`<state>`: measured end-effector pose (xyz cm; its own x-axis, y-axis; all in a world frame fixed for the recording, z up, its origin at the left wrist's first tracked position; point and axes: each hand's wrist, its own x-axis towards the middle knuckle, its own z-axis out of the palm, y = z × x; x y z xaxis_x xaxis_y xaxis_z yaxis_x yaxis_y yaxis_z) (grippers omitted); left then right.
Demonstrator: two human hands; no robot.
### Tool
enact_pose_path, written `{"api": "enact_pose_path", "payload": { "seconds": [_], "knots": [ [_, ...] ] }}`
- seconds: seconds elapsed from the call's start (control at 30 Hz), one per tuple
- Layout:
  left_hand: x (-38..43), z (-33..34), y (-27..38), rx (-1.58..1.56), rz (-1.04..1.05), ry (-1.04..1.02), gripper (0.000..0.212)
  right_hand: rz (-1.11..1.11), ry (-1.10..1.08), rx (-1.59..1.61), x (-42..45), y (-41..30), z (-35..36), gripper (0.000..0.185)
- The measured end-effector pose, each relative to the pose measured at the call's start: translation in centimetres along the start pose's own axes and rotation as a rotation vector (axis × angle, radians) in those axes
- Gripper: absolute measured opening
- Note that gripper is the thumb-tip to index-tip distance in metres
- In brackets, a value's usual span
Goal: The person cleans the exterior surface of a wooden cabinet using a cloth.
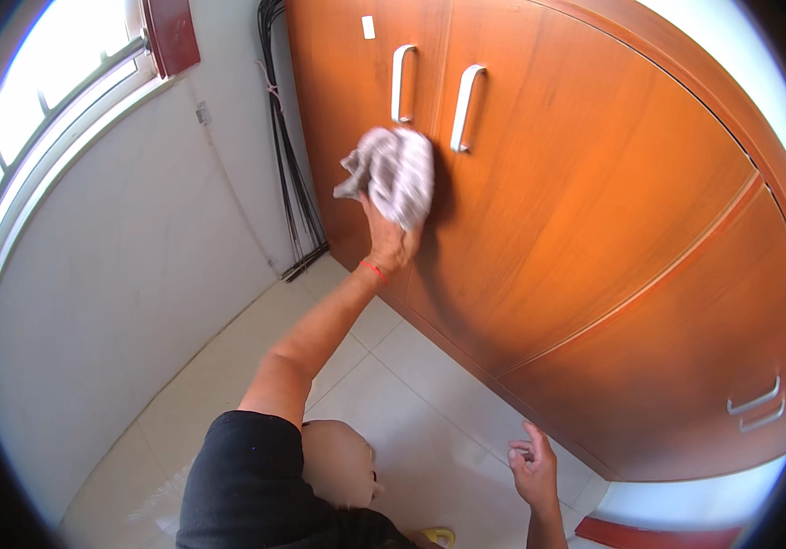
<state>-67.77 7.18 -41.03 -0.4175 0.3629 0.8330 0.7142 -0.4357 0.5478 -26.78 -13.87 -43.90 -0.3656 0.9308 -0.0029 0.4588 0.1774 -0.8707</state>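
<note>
My left hand [393,237] grips a crumpled pale cloth [393,171], slightly blurred, against the front of an orange-brown wooden cabinet [571,171]. The cloth lies just below the left one of two upright metal door handles [399,86]. To its upper right is the second handle [462,110]. A shadow of my arm falls across the cabinet door. My right hand [533,466] is low on the right near the cabinet's bottom edge, its fingers apart and partly curled, holding nothing.
Left of the cabinet, a bundle of black rods or cables [281,151] leans in the corner by a white wall [125,240]. A barred window [42,89] is at upper left. Pale floor tiles [406,384] lie below, with a yellow slipper [439,535]. Two more handles [755,398] are at far right.
</note>
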Motion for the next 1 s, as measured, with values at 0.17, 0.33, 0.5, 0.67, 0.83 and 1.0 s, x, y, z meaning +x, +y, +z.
{"api": "enact_pose_path", "payload": {
  "seconds": [0.17, 0.33, 0.5, 0.67, 0.83, 1.0],
  "knots": [
    [7.2, -2.5, -6.5, -0.400, -0.379, 0.260, 0.056, 0.113, -0.055, 0.005, 0.6, 1.9, 1.4, 0.050],
    [20.2, -5.7, -0.3, 0.197, 0.096, 0.207, 0.057, 0.102, -0.038, 0.016, 1.0, 2.4, 1.8, 0.048],
    [22.9, -8.1, 1.9, 0.314, 0.260, 0.156, 0.048, 0.160, -0.106, 0.007, 1.7, 2.9, 3.1, 0.047],
    [14.3, -5.5, -6.6, 0.073, 0.020, 0.131, 0.039, 0.197, -0.154, 0.019, 2.7, 3.3, 3.9, 0.048],
    [2.3, -4.7, -18.0, -0.141, -0.482, 0.247, 0.048, 0.241, -0.181, 0.039, 2.5, 4.3, 4.1, 0.048],
    [-7.8, -1.9, -20.1, -0.416, -1.140, 0.493, 0.060, 0.300, -0.155, 0.004, 2.7, 5.6, 3.7, 0.048]
  ]
}}
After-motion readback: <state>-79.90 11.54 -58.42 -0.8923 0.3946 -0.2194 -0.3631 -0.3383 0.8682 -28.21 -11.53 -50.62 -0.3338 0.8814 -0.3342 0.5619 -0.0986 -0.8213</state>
